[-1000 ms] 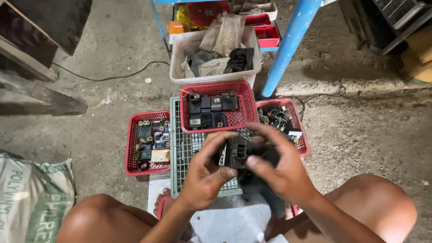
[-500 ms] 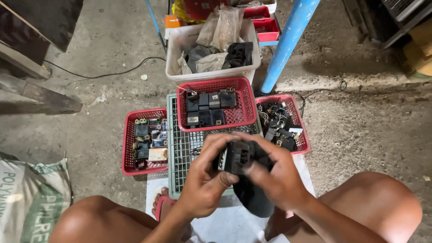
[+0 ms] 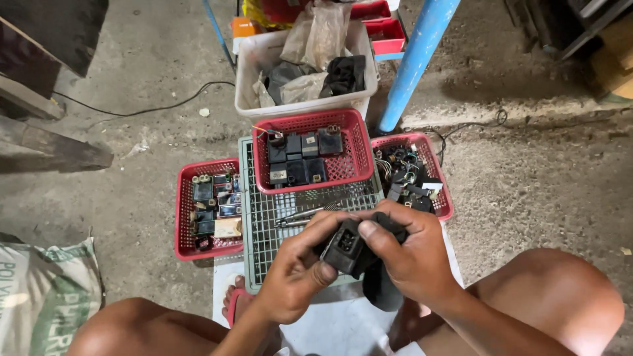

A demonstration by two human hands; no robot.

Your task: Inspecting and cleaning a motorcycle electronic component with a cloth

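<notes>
white sack point(image 3: 39, 296) with green print lower left | left hand point(image 3: 297, 270) and right hand point(image 3: 409, 254) both pinch black module point(image 3: 346, 247) between them

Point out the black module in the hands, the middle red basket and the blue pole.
black module point(image 3: 344, 245), head view, its connector face.
middle red basket point(image 3: 353, 153), head view, bare mesh floor at right.
blue pole point(image 3: 417, 60), head view, mid-shaft.
</notes>
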